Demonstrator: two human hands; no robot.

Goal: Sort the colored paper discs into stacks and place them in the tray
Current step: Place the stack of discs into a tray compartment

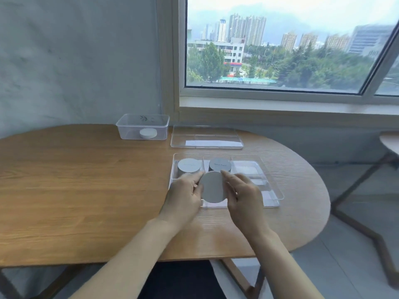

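Far on the left, a clear box (142, 127) holds one white stack (148, 133). Next, two grey stacks (188, 166) sit in the tray (272, 186), so much looks done. Both hands, left hand (185, 196) and right hand (241, 195), grasp a grey disc stack (212, 186) by its sides, over the tray's front. The right slots look empty. Colors are hard to tell.

Wooden table (86, 180); clear lid (206, 137) flat; window (280, 44) behind.
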